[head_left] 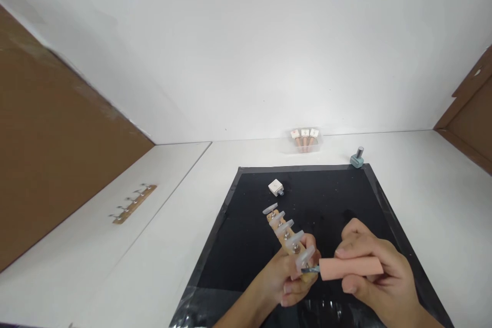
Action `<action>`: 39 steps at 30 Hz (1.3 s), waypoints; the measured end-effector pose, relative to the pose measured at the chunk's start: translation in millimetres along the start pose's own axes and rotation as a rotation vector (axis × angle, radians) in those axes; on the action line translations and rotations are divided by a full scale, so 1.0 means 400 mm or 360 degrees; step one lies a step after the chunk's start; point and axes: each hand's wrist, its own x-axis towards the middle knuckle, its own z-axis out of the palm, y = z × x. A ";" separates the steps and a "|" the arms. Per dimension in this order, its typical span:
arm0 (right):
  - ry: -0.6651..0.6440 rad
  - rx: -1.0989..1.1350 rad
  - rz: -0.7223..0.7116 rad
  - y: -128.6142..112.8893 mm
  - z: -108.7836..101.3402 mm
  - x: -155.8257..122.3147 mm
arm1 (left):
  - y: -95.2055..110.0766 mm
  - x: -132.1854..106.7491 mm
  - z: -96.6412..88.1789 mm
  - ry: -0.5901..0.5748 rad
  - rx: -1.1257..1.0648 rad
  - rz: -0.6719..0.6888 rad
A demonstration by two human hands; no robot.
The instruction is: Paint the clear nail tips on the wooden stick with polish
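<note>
My left hand (pixel 290 277) is closed around the near end of a wooden nail-tip stand (pixel 290 242), tilted above the black mat. Several pale, translucent false nails (pixel 294 239) sit in a row on its small metal holders. In my right hand (pixel 378 271), a nail polish brush (pixel 350 268) is pinched by its long pink cap. Its dark bristle end points left and meets, or nearly meets, the false nail closest to me. Lying on the mat beyond the stand is a small white square bottle (pixel 275 187) with a greyish neck.
A black mat (pixel 311 184) with taped edges covers the white table. At its far right corner stands a grey-green bottle with a silver cap (pixel 357 158). A clear box (pixel 305 147) holds three pink-capped bottles by the wall. Another wooden stand (pixel 134 204) lies left; brown panels flank both sides.
</note>
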 end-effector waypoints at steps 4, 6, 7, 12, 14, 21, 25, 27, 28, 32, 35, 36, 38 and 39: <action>0.0011 -0.0054 0.0021 -0.002 -0.001 0.001 | -0.007 -0.005 -0.005 -0.0011 0.0090 -0.0054; 0.0019 -0.0117 0.0019 -0.003 -0.002 0.002 | -0.008 -0.007 -0.006 -0.0015 0.0137 -0.0081; 0.0019 -0.0145 0.0009 -0.004 -0.003 0.003 | -0.008 -0.008 -0.006 -0.0010 0.0155 -0.0088; 0.0030 -0.0270 -0.0123 -0.008 -0.008 0.010 | -0.006 -0.007 -0.005 0.0036 0.0155 -0.0082; 0.0026 -0.0317 -0.0149 -0.009 -0.011 0.012 | -0.005 -0.007 -0.007 0.0038 0.0132 -0.0074; 0.0080 -0.0414 -0.0170 -0.003 -0.021 0.005 | -0.003 -0.007 -0.012 -0.0035 0.0007 -0.0064; -0.0002 -0.0245 -0.0138 -0.004 -0.017 0.002 | -0.003 -0.008 -0.011 -0.0040 -0.0004 -0.0060; -0.0066 -0.0199 -0.0154 -0.008 -0.013 0.005 | -0.004 -0.008 -0.010 -0.0009 0.0026 -0.0070; -0.0077 -0.0204 -0.0165 -0.009 -0.012 0.008 | -0.004 -0.008 -0.010 0.0009 0.0044 -0.0079; -0.0061 -0.0337 -0.0204 -0.010 -0.015 0.014 | -0.006 -0.005 -0.014 0.0004 0.0064 -0.0125; -0.0027 -0.0434 -0.0260 -0.002 -0.023 0.008 | -0.009 -0.004 -0.020 -0.0023 0.0012 -0.0107; 0.0016 -0.0439 -0.0255 0.001 -0.027 0.005 | -0.010 -0.004 -0.022 -0.0040 0.0000 -0.0098; 0.0135 -0.0343 -0.0140 0.009 -0.037 -0.005 | -0.013 -0.004 -0.023 -0.0072 -0.0005 -0.0093; 0.0172 -0.0233 -0.0036 0.013 -0.043 -0.009 | -0.013 -0.004 -0.022 -0.0069 -0.0002 -0.0091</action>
